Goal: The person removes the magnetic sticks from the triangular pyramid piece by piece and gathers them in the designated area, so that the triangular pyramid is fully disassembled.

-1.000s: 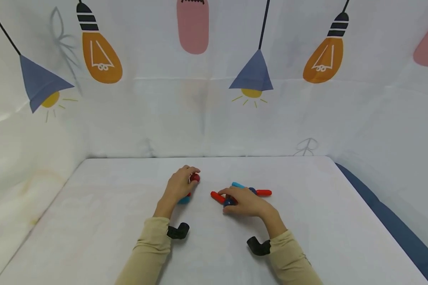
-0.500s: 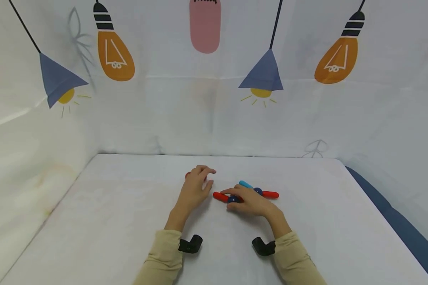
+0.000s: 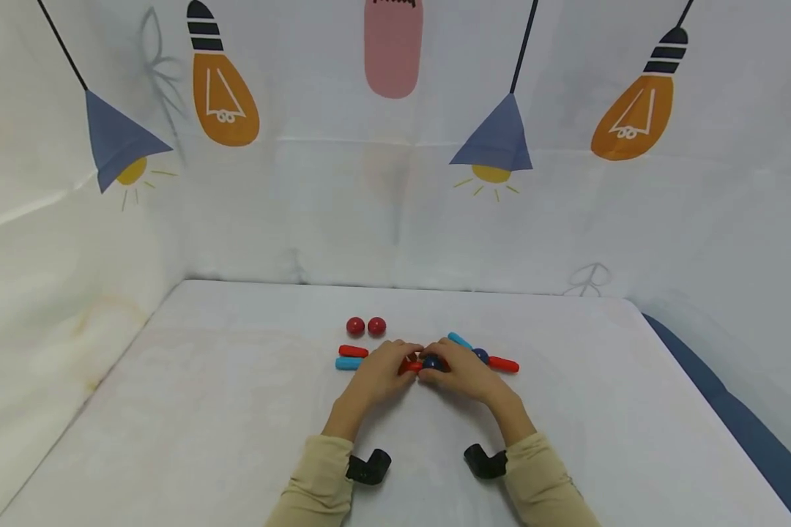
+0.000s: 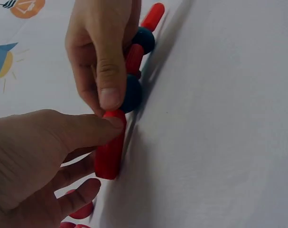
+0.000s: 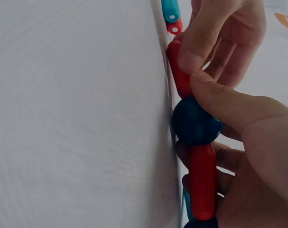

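Note:
My left hand [image 3: 382, 372] pinches a red rod [image 4: 109, 159] between thumb and fingers. One end of that rod meets a dark blue ball [image 5: 195, 121], which my right hand [image 3: 463, 373] holds between its thumb and fingers. The two hands are fingertip to fingertip in the head view. From the ball a second red rod [image 5: 202, 180] runs on to another dark blue ball [image 3: 480, 356]. A light blue rod [image 3: 460, 340] and a further red rod [image 3: 504, 364] reach out from that ball.
Left of my hands, a loose red rod [image 3: 354, 351] and a light blue rod [image 3: 347, 363] lie side by side on the white table [image 3: 237, 424]. Behind them sit two red balls [image 3: 355, 326]. A printed cloth [image 3: 343, 212] hangs behind the table.
My left hand has left the red balls and moved right to the red rod at the chain's left end, which it now pinches. My right hand stays at the dark blue ball.

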Motion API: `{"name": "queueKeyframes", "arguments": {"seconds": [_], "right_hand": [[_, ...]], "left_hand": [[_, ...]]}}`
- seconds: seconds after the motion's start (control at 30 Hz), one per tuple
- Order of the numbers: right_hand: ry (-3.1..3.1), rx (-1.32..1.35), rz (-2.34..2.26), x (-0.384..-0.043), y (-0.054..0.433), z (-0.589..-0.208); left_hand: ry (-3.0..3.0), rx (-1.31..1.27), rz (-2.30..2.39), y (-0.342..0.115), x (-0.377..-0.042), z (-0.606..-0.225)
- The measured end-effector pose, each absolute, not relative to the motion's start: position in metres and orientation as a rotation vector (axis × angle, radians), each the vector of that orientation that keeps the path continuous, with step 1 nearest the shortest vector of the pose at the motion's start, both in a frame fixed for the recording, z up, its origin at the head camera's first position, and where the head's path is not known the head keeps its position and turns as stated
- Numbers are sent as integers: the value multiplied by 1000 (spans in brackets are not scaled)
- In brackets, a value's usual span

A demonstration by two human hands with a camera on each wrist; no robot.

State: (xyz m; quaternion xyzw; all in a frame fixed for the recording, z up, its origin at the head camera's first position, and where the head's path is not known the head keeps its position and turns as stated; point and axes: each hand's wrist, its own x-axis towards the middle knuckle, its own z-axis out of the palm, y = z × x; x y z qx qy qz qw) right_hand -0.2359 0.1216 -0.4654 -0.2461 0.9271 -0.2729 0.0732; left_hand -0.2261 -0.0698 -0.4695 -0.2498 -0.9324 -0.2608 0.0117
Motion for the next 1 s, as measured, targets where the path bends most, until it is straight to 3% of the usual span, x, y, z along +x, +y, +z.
{"name": "queueKeyframes", "arguments": {"seconds": [0.53, 1.0], "right_hand": [[2775, -721, -823, -234, 126, -463], [2795, -759, -795, -233, 121, -464]], "left_hand": [[-2924, -692, -911, -69, -223, -469], [-2913, -816, -908, -75, -224, -469]]}}
